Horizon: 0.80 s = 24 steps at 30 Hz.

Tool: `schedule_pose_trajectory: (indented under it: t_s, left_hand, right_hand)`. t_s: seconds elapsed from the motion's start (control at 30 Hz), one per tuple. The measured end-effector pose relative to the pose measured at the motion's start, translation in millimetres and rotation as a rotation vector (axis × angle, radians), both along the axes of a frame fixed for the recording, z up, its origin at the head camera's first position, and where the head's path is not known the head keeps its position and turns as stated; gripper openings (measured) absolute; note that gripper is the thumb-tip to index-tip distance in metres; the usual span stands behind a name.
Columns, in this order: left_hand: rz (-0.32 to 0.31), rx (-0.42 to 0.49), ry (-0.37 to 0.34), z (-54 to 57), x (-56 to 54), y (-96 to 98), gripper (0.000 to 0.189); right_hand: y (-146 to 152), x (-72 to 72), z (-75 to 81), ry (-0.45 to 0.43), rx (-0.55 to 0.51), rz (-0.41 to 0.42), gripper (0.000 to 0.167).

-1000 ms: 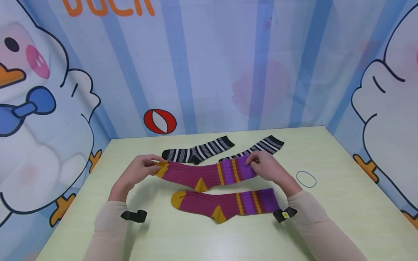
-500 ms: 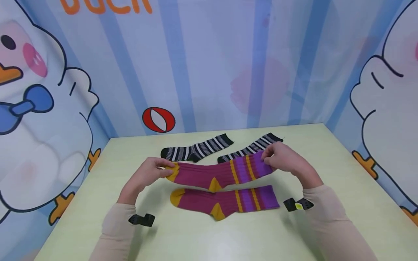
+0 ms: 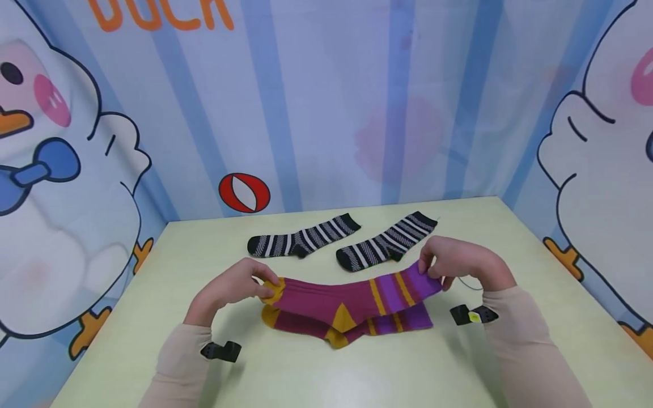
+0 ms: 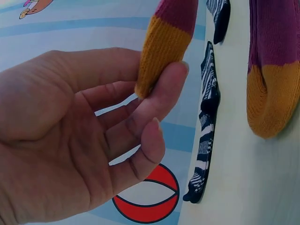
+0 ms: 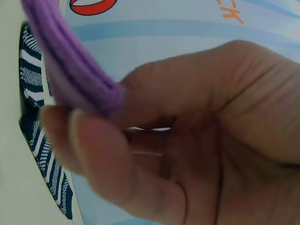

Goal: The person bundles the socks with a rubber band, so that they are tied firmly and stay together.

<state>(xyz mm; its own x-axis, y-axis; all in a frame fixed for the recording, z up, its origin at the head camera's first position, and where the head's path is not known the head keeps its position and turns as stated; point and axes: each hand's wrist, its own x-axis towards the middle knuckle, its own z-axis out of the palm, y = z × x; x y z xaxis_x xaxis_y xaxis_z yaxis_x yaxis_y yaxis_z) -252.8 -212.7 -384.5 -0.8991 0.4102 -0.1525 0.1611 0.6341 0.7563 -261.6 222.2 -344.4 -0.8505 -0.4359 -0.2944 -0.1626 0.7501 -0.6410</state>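
Observation:
A maroon sock (image 3: 321, 297) with yellow toe and heel and a purple striped cuff hangs stretched between my two hands. My left hand (image 3: 237, 286) pinches its yellow toe (image 4: 164, 51) between thumb and fingers. At the other end my right hand (image 3: 456, 262) pinches the purple cuff (image 5: 75, 65). A matching sock (image 3: 301, 327) lies flat on the table just beneath, partly covered by the held one in the head view. Its yellow toe (image 4: 272, 103) shows at the right of the left wrist view.
Behind the held sock, two black-and-white striped socks (image 3: 303, 237) lie on the table (image 3: 326, 379), the other striped sock (image 3: 385, 243) to the right. A thin ring (image 3: 470, 284) lies partly behind my right wrist. A printed curtain (image 3: 326, 113) stands along the table's back edge.
Both hands have shifted right with the maroon sock, then brought it down and nearer, so it now overlaps the matching sock. The right striped sock has come fully into view.

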Motion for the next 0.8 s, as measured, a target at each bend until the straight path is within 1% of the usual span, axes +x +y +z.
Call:
schedule_pose_trajectory:
  t_s: [0.1,0.23,0.4,0.5,0.63,0.8]
  left_hand:
    - [-0.035,-0.006,-0.04,-1.2,1.1,2.2,0.012]
    - [-0.067,-0.034,-0.08,-2.4,2.6,4.4,0.01]
    - [-0.073,-0.102,-0.077,-5.7,0.2,5.2,0.01]
    - [-0.072,-0.125,-0.079,-9.3,-2.2,4.7,0.011]
    - [-0.089,-0.13,-0.077,-13.8,-4.5,3.3,0.013]
    - [-0.127,-0.116,-0.049,-19.4,-4.3,4.6,0.017]
  right_hand:
    - [1.3,2.0,-0.9,-0.052,0.038,0.039,0.014]
    - [1.2,2.6,-3.5,-0.079,0.053,0.047,0.015]
    - [-2.2,-0.3,-7.8,-0.083,0.055,0.049,0.016]
    - [-5.1,-3.1,-13.0,-0.098,0.048,0.061,0.016]
    - [-9.5,-6.4,-21.4,-0.137,0.043,0.074,0.014]
    - [-13.5,-6.9,-29.5,-0.162,0.078,0.079,0.013]
